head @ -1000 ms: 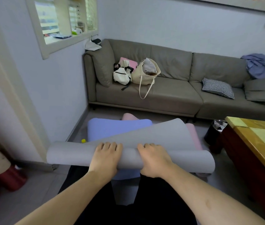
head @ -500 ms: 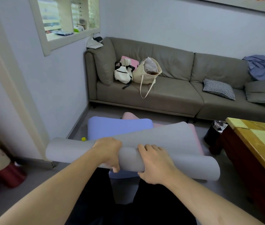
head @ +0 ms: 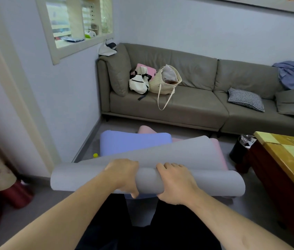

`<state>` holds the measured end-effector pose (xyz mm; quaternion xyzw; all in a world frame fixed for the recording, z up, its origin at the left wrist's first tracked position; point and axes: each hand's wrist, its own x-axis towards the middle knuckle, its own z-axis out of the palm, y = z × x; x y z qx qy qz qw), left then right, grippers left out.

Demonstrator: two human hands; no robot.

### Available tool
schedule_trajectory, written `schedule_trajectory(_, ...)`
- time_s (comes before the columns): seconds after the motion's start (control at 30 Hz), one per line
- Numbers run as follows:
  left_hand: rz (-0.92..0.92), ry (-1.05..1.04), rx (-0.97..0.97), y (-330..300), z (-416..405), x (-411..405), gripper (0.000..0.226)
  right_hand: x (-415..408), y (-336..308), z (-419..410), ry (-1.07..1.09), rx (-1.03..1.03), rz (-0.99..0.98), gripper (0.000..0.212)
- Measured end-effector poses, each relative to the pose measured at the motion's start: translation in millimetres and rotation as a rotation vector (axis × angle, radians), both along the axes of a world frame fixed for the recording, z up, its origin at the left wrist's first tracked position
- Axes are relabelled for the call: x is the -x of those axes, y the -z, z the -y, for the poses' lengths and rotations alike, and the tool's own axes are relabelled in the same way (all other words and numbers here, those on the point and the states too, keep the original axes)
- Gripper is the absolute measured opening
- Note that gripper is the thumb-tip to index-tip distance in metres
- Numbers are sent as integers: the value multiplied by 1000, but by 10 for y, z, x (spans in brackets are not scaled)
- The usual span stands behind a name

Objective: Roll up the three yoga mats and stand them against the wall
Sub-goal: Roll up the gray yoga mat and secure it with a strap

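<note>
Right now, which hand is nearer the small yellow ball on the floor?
Left. The left hand grips the grey mat roll just right of the yellow ball; the right hand is farther right.

Open grey floor (head: 34, 204) at left, beside the wall (head: 66, 105). Hemmed in at right by a wooden table (head: 286, 177) and black bin (head: 239, 152). Blocked ahead by a sofa (head: 187, 109); blue mat (head: 135, 143) and pink mat (head: 218, 150) covering floor between.
</note>
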<state>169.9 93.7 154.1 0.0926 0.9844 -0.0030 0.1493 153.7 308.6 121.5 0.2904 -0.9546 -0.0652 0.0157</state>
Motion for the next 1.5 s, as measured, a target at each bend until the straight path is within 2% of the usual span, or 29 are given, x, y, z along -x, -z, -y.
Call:
schedule_trajectory(0.1, -318, 42, 64, 394, -29, -202, 74, 30, -70, 19, 24, -7, 47, 57)
schedule_trajectory(0.2, -489, 20, 16, 623, -55, -283, 81, 83, -137, 61, 46, -35, 136, 56)
schedule_trajectory(0.27, -541, 2, -7, 662, -69, -267, 82, 149, -197, 86, 71, -39, 191, 58)
schedule_trajectory(0.57, -519, -82, 0, 684, -69, -204, 75, 404, -381, 240, 84, -127, 418, 74)
schedule_trajectory(0.77, -400, -84, 7, 551, -83, -202, 66, 255, -268, 95, 66, -42, 310, 82)
schedule_trajectory(0.93, -401, -75, -11, 476, -66, -192, 68, 149, -249, -424, 59, -36, 221, 103)
schedule_trajectory(1.13, -471, -80, -55, 616, -93, -210, 73, 214, -291, -544, 111, -72, 261, 69)
schedule_trajectory(1.33, -543, -99, -45, 657, -90, -260, 73, 366, -393, -419, 145, -111, 338, 65)
schedule_trajectory(1.5, -515, -110, -3, 682, -77, -270, 77, 425, -454, -323, 177, -136, 401, 64)
